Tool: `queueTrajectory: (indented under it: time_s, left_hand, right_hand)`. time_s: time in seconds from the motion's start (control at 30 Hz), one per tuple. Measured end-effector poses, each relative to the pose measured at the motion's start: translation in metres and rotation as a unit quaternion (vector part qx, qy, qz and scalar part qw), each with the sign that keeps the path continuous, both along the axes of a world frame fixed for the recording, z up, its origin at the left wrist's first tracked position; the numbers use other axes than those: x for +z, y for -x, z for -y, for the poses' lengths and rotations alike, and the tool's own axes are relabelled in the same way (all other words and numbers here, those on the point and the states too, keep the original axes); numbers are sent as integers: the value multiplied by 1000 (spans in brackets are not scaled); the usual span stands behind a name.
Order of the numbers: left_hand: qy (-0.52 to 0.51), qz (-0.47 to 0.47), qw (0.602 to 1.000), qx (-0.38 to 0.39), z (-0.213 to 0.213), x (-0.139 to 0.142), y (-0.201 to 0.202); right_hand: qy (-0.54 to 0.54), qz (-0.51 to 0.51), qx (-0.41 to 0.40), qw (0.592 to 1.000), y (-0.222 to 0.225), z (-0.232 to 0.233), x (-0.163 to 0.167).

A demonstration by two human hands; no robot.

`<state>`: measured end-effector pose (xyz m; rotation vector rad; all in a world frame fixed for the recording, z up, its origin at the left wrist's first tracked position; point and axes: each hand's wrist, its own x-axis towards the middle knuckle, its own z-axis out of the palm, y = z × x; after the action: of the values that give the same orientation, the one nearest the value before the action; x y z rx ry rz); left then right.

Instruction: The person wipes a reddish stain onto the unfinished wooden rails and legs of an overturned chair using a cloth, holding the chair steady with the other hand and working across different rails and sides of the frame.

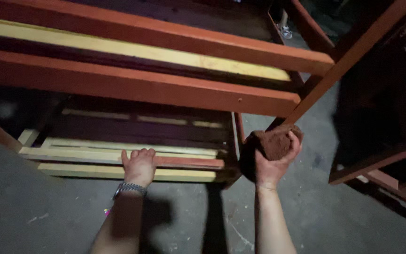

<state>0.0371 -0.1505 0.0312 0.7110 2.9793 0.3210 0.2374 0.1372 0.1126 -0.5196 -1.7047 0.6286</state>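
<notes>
Two bare hands at the low end of a red-painted wooden frame; right one holds a brown pad.

Left hand (139, 165), metal-band wristwatch (128, 189) on the wrist, lies palm-down and flat on the pale unpainted wooden slat (71, 154) at the bottom of the red-painted wooden frame (132, 85), fingers extended over the slat's edge, gripping nothing. A second pale plank (132, 49) runs between the upper red rails. Right hand (271, 162) is raised just right of the frame's corner post, fingers curled snugly around a rust-brown, rough-textured lump, likely a sanding pad (273, 141), clear of the wood. Grey concrete floor (353, 221) below; more red framing (381, 164) at far right.
</notes>
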Motion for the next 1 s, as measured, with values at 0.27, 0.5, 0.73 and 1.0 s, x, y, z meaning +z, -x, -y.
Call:
queueTrajectory:
  time_s: [0.27, 0.5, 0.73, 1.0]
  left_hand:
    - [-22, 56, 998, 26, 4, -2, 0]
    - [-10, 82, 995, 48, 3, 26, 6]
    - [-8, 62, 998, 30, -7, 68, 31]
    - [-15, 2, 999, 36, -37, 129, 87]
  right_hand:
    - [6, -63, -36, 997, 33, 9, 6]
    - [56, -49, -44, 996, 47, 10, 41]
    - [73, -19, 33, 997, 94, -34, 80]
    - [55, 16, 130, 990, 182, -105, 132]
